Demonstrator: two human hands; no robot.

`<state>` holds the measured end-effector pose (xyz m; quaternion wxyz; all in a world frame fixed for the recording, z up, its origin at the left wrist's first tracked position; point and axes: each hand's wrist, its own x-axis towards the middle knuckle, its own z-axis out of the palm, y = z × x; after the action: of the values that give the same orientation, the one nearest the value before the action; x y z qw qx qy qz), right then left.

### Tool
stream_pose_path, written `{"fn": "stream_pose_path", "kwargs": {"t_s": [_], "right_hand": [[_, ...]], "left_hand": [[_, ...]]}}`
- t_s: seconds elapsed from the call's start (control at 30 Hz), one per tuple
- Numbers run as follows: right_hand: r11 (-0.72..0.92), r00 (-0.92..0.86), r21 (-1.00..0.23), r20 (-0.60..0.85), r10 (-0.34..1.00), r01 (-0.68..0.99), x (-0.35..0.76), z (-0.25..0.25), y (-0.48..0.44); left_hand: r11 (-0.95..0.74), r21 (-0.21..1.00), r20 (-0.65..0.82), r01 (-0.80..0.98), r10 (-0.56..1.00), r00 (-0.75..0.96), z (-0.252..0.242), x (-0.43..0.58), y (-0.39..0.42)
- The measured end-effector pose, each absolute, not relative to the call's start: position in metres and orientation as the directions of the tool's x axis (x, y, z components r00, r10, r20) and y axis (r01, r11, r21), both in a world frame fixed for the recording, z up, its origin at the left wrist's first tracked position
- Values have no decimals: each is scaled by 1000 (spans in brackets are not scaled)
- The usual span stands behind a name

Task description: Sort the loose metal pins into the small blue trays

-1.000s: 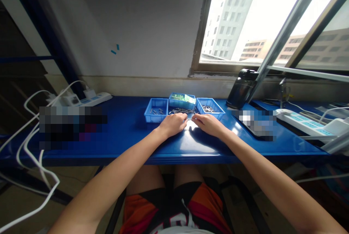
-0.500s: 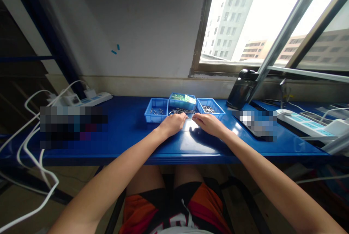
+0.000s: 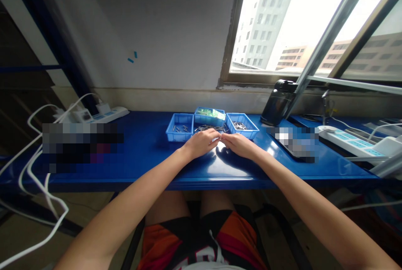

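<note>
My left hand (image 3: 202, 143) and my right hand (image 3: 238, 144) meet over the blue table, fingertips together. Both are closed in a pinch, and whatever sits between the fingers is too small and too covered to name. Just beyond them lies a loose pile of thin dark and silver metal pieces (image 3: 210, 128). Behind my left hand stands a blue bin (image 3: 179, 136) with a few thin pieces inside. Another blue bin (image 3: 251, 133), holding many small metal pieces, is behind my right hand. Between these, farther back, a third blue bin (image 3: 198, 120) holds a green-and-white packet (image 3: 211, 113).
A black bottle (image 3: 276, 104) stands at the back right, near a phone-like flat object (image 3: 290, 146), partly blurred out. Power strips (image 3: 354, 144) with cables lie at the right, and another power strip (image 3: 109, 114) at the left. White cables (image 3: 47, 194) hang over the left side.
My hands have come together, closing the small gap between the fingertips. A thin piece that showed between them is now covered. The bins have stayed in place.
</note>
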<state>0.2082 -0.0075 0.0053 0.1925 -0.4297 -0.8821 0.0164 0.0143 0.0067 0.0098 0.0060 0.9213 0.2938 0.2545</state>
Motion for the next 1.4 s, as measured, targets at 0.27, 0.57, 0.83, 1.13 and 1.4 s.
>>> {"fn": "stream_pose_path", "kwargs": {"t_s": [0.27,0.57,0.83,1.13,1.4], "right_hand": [[549,-497,-113,307,812,828,209,9,-9],[618,-562,-115,312,766,778,207,9,-11],[541,-488,-70,345,802,838,211,7,-7],[511,-452,-95,349,821,854,212,5,-4],[499,-449,-73,337,827,864,212,7,-6]], "left_hand": [[-770,140,440,622,611,658,10,15,3],[-725,89,346,683,666,661,10,15,5],[-686,104,337,720,706,623,7,14,7],[-688,64,321,723,700,638,9,13,7],[-665,71,317,744,722,615,9,14,5]]}}
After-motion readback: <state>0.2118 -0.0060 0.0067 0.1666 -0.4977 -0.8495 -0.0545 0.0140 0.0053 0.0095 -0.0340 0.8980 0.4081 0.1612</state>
